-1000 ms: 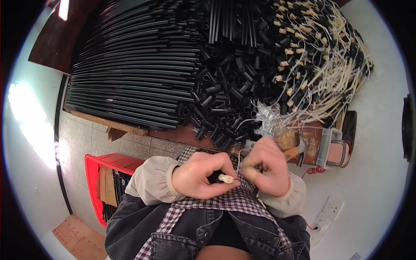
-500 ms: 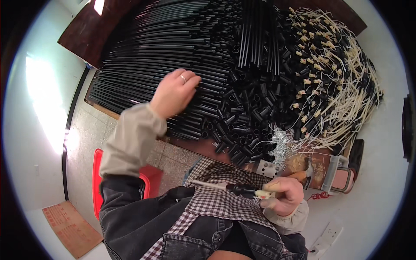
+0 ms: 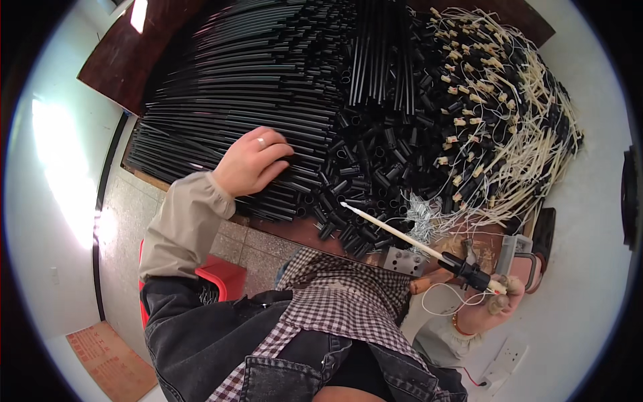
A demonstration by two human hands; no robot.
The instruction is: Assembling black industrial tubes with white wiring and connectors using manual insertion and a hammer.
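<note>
My left hand (image 3: 253, 161), with a ring on one finger, is over the near ends of the long black tubes (image 3: 248, 94) piled at the left. Its fingers are bent, with a gap between thumb and forefinger, and nothing shows in it. At the lower right, my right hand (image 3: 499, 309) grips the cream end of a corded black fitting (image 3: 465, 271). From that fitting a stiff white sleeved cord (image 3: 395, 231) points up and left over the short black sleeves (image 3: 372, 167). A thin white wire (image 3: 429, 289) loops below it.
Cream connectors with white cords (image 3: 516, 127) heap up at the right. Silver pins (image 3: 420, 218), a drilled metal block (image 3: 404, 261) and a hammer (image 3: 429, 281) lie along the near edge, beside a clear plastic box (image 3: 514, 251). A red bin (image 3: 224, 278) stands below at left.
My right hand has moved right, swinging the fitting so its cord now points up-left over the table edge. My left hand has shifted slightly down and left over the tubes.
</note>
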